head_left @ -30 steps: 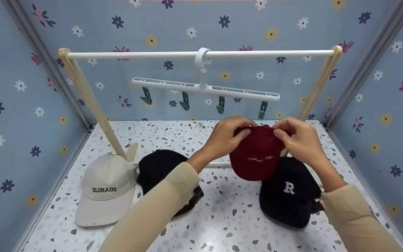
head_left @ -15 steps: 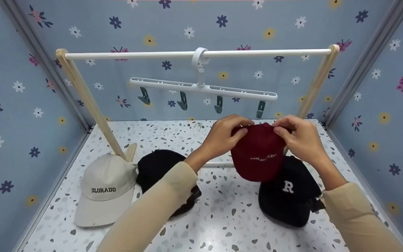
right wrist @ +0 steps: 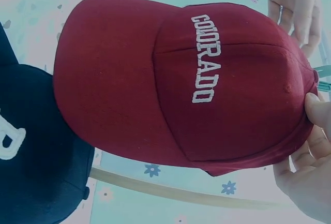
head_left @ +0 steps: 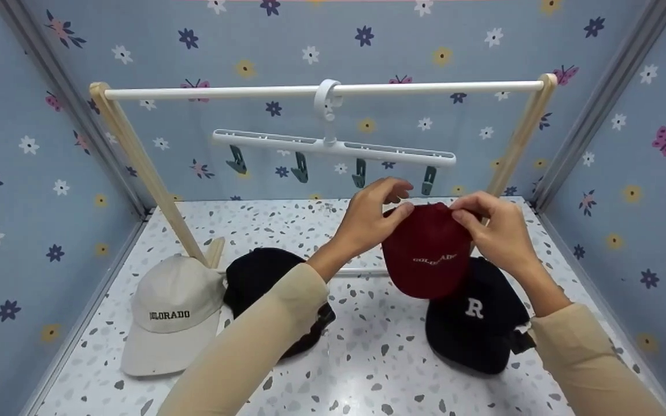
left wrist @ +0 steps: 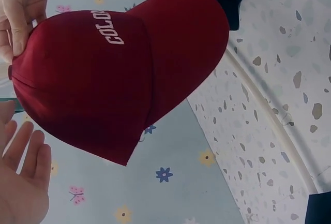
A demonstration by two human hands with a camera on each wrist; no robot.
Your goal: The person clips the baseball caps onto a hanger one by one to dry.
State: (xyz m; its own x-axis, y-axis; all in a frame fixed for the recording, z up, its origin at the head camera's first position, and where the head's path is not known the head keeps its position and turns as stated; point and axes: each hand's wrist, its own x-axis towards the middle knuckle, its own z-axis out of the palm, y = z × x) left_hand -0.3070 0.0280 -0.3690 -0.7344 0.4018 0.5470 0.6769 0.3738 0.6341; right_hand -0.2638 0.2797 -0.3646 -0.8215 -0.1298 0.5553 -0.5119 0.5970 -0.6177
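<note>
A dark red baseball cap (head_left: pixel 425 242) with white "COLORADO" lettering hangs brim-down below the rightmost green clip (head_left: pixel 428 180) of a white hanger (head_left: pixel 367 151). My right hand (head_left: pixel 498 231) pinches the top of its crown between thumb and fingers. On the cap's other side, my left hand (head_left: pixel 366 216) has its fingers lifted off and loosely extended. In the left wrist view this left hand (left wrist: pixel 23 177) stands apart from the crown. The right wrist view shows the cap (right wrist: pixel 232 74) from the front, with the right thumb on its top.
A black cap with a white R (head_left: pixel 474 323) lies behind and below the red one. To the left are a beige cap (head_left: pixel 174 300) and another black cap (head_left: pixel 261 277). The hanger hooks over a white rail (head_left: pixel 211 92) between wooden posts (head_left: pixel 148 173).
My left fingers have let go of the red cap's crown and risen off it. The right hand keeps its pinch, and the cap has barely moved.
</note>
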